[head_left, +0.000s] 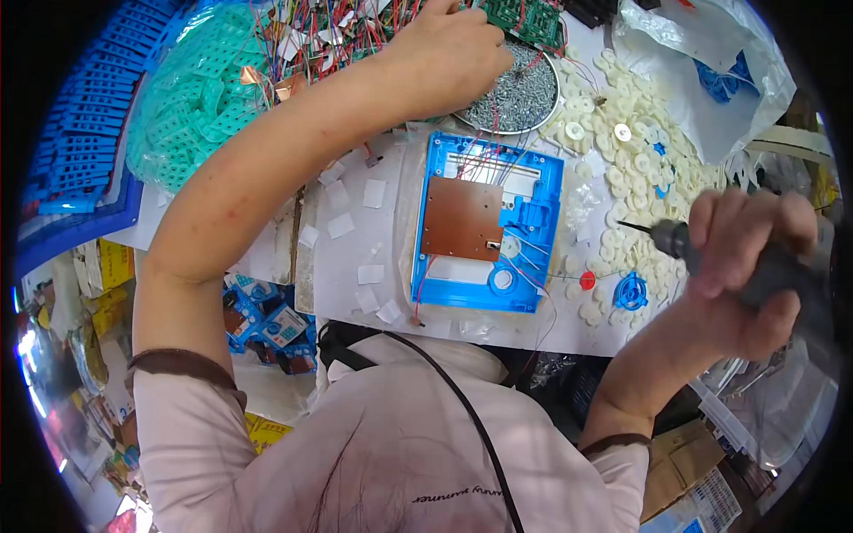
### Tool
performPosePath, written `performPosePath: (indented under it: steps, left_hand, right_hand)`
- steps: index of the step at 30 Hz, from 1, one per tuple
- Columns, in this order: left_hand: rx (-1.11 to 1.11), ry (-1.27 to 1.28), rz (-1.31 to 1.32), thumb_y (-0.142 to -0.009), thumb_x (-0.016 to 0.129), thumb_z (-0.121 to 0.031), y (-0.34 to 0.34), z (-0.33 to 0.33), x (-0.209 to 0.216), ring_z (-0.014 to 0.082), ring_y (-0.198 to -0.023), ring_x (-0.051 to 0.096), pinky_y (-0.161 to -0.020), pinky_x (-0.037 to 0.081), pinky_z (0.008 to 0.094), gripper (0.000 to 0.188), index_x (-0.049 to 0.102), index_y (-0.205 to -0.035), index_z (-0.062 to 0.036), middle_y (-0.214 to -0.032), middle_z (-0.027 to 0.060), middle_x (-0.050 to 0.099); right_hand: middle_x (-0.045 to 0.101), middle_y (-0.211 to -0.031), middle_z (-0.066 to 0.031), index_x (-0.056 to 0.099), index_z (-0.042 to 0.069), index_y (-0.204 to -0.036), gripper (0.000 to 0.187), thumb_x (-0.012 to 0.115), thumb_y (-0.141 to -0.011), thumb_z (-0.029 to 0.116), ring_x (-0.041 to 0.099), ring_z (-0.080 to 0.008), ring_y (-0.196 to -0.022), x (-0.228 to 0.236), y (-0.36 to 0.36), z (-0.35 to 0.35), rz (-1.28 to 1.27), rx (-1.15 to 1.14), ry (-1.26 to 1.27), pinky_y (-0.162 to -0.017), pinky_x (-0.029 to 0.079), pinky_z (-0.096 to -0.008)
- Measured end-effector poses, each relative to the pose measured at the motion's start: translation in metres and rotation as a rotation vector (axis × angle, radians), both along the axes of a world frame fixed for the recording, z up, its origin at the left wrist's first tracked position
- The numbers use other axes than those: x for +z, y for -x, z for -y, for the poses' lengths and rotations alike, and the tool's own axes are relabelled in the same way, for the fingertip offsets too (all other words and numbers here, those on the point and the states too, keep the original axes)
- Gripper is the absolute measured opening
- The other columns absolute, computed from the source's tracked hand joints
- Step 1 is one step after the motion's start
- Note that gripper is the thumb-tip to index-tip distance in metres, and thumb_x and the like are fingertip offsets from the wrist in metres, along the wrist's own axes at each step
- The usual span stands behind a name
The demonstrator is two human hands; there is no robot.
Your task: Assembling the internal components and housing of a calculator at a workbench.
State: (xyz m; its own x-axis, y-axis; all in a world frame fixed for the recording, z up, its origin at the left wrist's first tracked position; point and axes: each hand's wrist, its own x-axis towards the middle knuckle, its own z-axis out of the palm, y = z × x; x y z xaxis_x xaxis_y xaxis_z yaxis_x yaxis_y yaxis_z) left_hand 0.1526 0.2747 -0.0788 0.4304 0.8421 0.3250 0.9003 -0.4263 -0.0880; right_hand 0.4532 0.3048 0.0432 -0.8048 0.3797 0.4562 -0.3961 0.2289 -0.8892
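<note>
My left hand (453,58) reaches to the far edge, beside a round tray of small screws (511,102) and green circuit boards (524,19). Its fingers are curled; what they grip, if anything, is hidden. In my right hand (742,235) is a grey power screwdriver (668,238), held off the table with its thin bit aimed left. Between the hands lies an open blue plastic housing (435,289). A brown circuit board (462,218) sits inside it, with wires running up toward the green boards. A red round piece (587,281) lies on a wire right of the housing.
Cream plastic discs (635,164) spread across the right side, with a blue ring-shaped part (630,291) near them. Bagged green plastic parts (200,107), tangled wires (311,40) and stacked blue pieces (84,107) fill the far left. White squares (340,226) are scattered left of the housing.
</note>
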Motion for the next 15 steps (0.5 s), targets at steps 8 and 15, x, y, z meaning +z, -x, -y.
performPosePath:
  steps: [8, 15]
  left_hand:
    - [0.046, 0.018, 0.020, -0.083, 0.062, -0.020, -0.003, -0.005, 0.011, 0.0222, -0.084, 0.062, -0.090, 0.041, 0.0439, 0.015, 0.068, -0.073, -0.0122, -0.073, 0.0033, 0.063]
    - [-0.005, -0.129, 0.285, -0.084, 0.070, -0.018, -0.005, 0.060, 0.035, 0.0237, -0.085, 0.060, -0.089, 0.040, 0.0441, 0.011, 0.061, -0.084, -0.0127, -0.084, 0.0041, 0.059]
  right_hand:
    - [0.051, -0.089, -0.0029, 0.053, 0.007, -0.132, 0.039, 0.058, -0.096, 0.018, 0.050, -0.0165, -0.078, -0.032, 0.036, 0.014, 0.001, -0.282, 0.022, -0.098, 0.042, -0.0481]
    - [0.050, -0.080, 0.0006, 0.051, 0.012, -0.122, 0.031, 0.064, -0.094, 0.021, 0.048, -0.0136, -0.070, -0.025, 0.024, 0.057, -0.055, -0.297, 0.145, -0.085, 0.043, -0.0409]
